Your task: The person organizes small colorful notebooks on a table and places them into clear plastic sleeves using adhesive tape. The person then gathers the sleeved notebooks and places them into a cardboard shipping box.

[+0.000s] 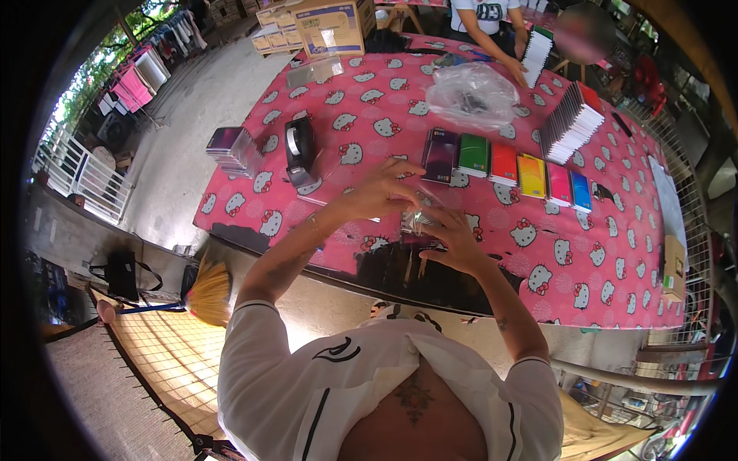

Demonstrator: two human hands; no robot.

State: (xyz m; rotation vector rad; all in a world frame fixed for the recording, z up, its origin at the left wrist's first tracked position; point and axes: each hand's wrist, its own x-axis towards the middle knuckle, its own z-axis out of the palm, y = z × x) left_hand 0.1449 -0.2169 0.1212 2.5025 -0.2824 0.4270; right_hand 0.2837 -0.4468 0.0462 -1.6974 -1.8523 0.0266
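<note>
Near the front edge of the table, both my hands are at a shiny clear plastic wrapper [415, 221]; what lies inside it is hidden by glare and fingers. My left hand [380, 192] comes from the left, its thumb and forefinger pinched at the plastic's upper side. Curled around its right side is my right hand [455, 242], fingertips against the plastic. Just beyond them a row of small spiral notebooks starts with a dark purple one [440, 156], then green [473, 154], red [503, 164], yellow [531, 175], pink [559, 185] and blue [580, 191].
A black tape dispenser [300, 150] and a stack of plastic-wrapped notebooks [233, 150] stand to the left. Farther back are a clear plastic bag [473, 94], a tall notebook pile [573, 123] and a cardboard box [332, 27]. Across the table a person [492, 38] handles notebooks.
</note>
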